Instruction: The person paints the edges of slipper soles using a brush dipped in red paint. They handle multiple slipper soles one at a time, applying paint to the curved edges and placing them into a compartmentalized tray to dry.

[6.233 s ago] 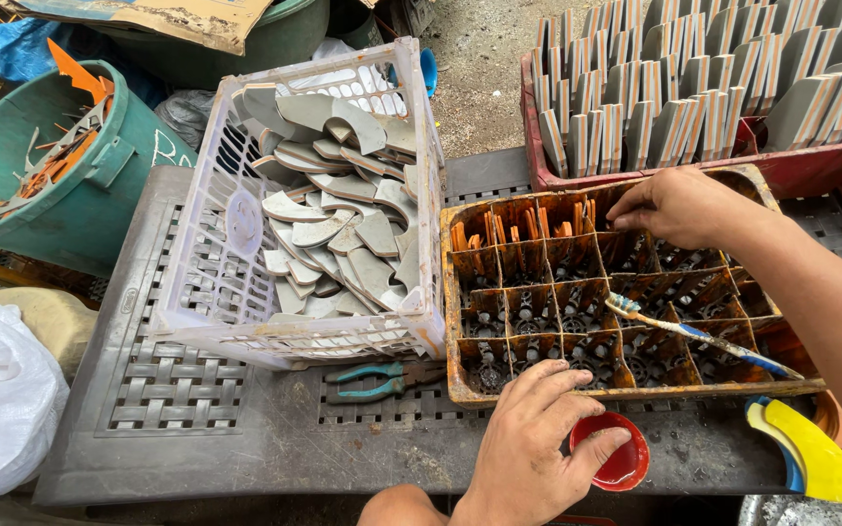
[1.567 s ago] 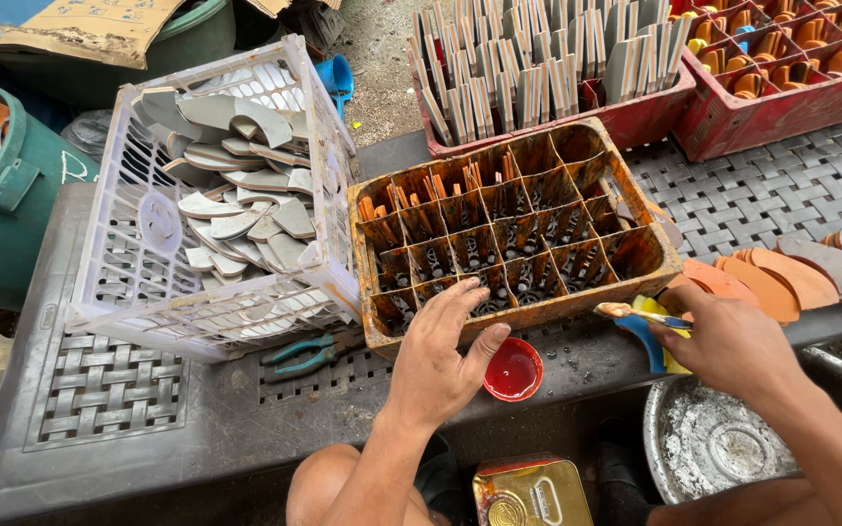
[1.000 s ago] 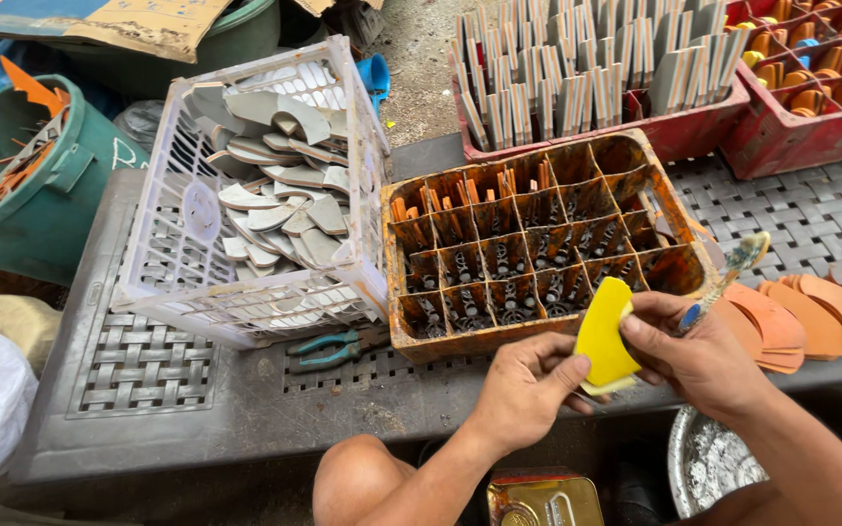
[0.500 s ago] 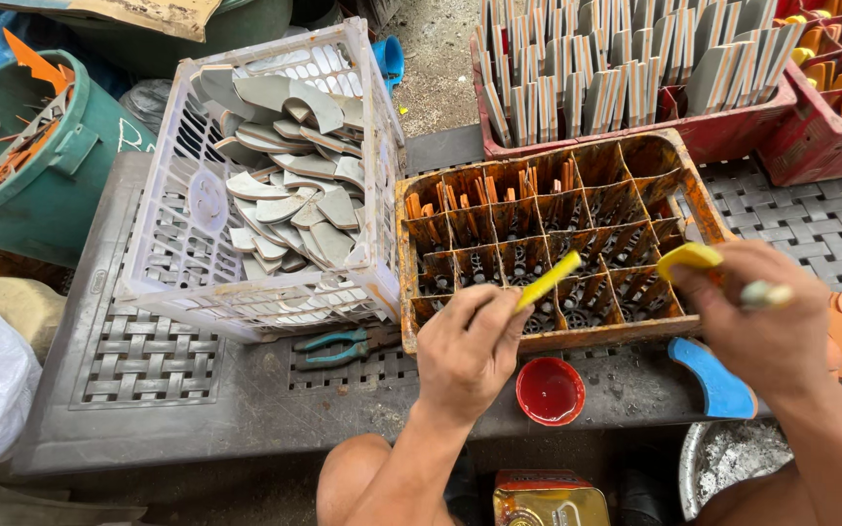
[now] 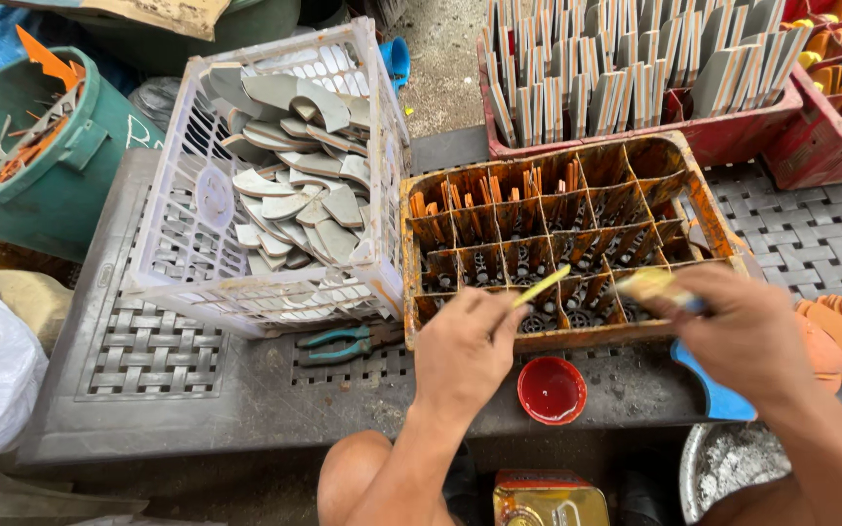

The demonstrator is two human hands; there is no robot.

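We held a thin yellow piece (image 5: 541, 286) pinched in the left hand (image 5: 462, 346), its tip slanting up over the front row of the orange tray (image 5: 419, 292). The right hand (image 5: 745, 331) was closed around a brush (image 5: 657, 284), its blurred bristle end pointing left above the tray's front edge. A red lid (image 5: 552, 390) sat on the table (image 5: 148, 409) just in front of the tray, between the two hands. A blue piece (image 5: 713, 390) lay under the right wrist. Pliers (image 5: 343, 343) rested by the white basket (image 5: 197, 205) of grey blades (image 5: 294, 185).
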